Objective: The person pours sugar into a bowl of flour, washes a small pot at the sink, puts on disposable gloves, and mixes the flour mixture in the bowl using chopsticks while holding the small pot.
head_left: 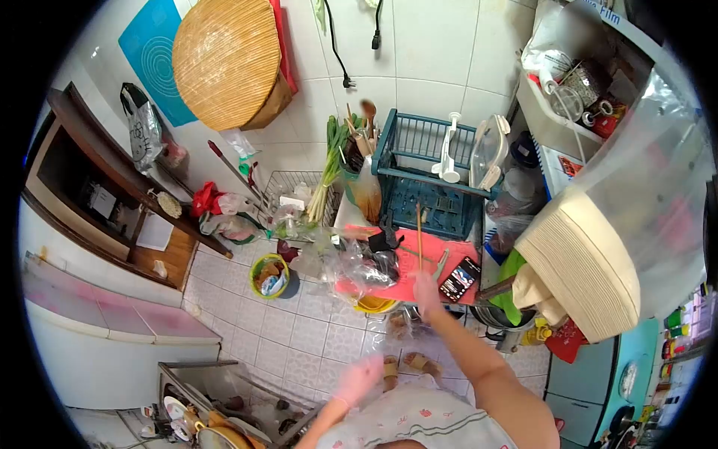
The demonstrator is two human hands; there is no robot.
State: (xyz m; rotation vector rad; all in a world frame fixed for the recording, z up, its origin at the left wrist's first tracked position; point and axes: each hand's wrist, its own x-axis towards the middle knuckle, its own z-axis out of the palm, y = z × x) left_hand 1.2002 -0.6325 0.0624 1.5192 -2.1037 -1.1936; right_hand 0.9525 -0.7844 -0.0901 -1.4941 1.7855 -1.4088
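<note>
My right hand (pixel 428 296), in what looks like a thin clear glove, is closed on the lower end of a long, thin wooden chopstick (pixel 420 238). The chopstick points away from me over a pink-red cloth (pixel 407 288); whether it is one or a pair I cannot tell. Beside that hand lie a dark phone (pixel 460 279) with a lit screen and a pale green-handled tool (pixel 442 262). My left hand (pixel 359 380), also seemingly gloved, hovers above the floor, low and left of the cloth. Its fingers are blurred. Clear plastic bags (pixel 363 271) bunch on the cloth's left side.
A dark green dish rack (pixel 428 138) stands behind the cloth, with spring onions (pixel 326 172) to its left. A yellow-rimmed bin (pixel 270 277) sits on the tiled floor. Stacked beige paper (pixel 580 258) and a blue-green cabinet (pixel 591 374) crowd the right.
</note>
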